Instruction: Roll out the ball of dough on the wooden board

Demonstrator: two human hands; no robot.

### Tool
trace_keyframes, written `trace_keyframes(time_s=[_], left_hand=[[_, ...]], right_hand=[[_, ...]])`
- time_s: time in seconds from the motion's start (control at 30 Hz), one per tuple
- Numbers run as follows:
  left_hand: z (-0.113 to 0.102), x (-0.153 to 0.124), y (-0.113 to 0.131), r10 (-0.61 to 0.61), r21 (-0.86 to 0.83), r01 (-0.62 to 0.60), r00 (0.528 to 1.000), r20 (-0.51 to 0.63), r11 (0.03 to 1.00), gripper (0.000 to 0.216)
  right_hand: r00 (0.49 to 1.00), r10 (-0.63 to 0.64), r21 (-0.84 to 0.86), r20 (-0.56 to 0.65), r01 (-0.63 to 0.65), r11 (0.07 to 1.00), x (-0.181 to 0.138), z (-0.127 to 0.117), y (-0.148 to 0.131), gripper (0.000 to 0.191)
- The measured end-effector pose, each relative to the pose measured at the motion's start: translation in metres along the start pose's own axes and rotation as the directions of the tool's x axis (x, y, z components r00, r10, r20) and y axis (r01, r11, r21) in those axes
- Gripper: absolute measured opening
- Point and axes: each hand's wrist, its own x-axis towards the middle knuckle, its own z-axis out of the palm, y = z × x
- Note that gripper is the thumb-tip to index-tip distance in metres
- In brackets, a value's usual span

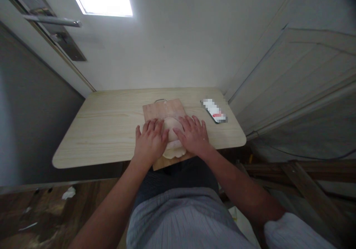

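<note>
A flattened piece of pale dough (172, 126) lies on a wooden cutting board (164, 110); its wavy near edge reaches toward the board's front. My left hand (151, 138) rests palm down at the dough's left side, fingers stretched forward and apart. On the right side, my right hand (194, 133) lies the same way, its fingers spread. Both thumbs point inward over the dough, a small gap between them. A lighter band crosses the dough between the palms; I cannot tell whether it is a fold or a rolling pin. What lies beneath the palms is hidden.
The board sits on a light wooden table (105, 123) against a white door with a metal handle (52, 20). A phone (214, 110) lies at the table's right. Wooden beams (306, 189) stand at lower right. Crumpled white paper (69, 193) is on the floor.
</note>
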Motion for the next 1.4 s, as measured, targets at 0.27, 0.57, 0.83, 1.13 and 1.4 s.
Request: trace_keyframes(time_s=[0.27, 0.57, 0.83, 1.13, 1.4], left_hand=[[0.002, 0.018, -0.007, 0.007, -0.011, -0.008, 0.998, -0.069, 1.0, 0.045], [0.004, 0.045, -0.017, 0.047, 0.034, -0.043, 0.993, -0.106, 0.998, 0.043], [0.004, 0.064, -0.023, 0.064, 0.044, -0.06, 0.993, -0.101, 0.997, 0.042], [0.008, 0.055, -0.021, 0.073, 0.036, -0.072, 0.997, -0.032, 0.997, 0.043], [0.006, 0.034, -0.013, 0.054, -0.021, -0.054, 0.998, -0.017, 0.998, 0.043]], right_hand=[[1.0, -0.002, -0.007, -0.004, 0.002, 1.0, 0.022, 0.001, -0.001, 0.06], [0.999, 0.018, -0.008, -0.047, -0.018, 1.0, 0.05, 0.004, -0.003, 0.054], [0.997, 0.065, 0.001, -0.04, -0.065, 0.998, 0.071, 0.009, -0.002, 0.052], [0.998, 0.05, -0.018, -0.041, -0.051, 0.999, 0.059, 0.005, -0.004, 0.049], [0.997, 0.04, -0.012, -0.062, -0.041, 0.999, 0.034, 0.003, -0.004, 0.054]])
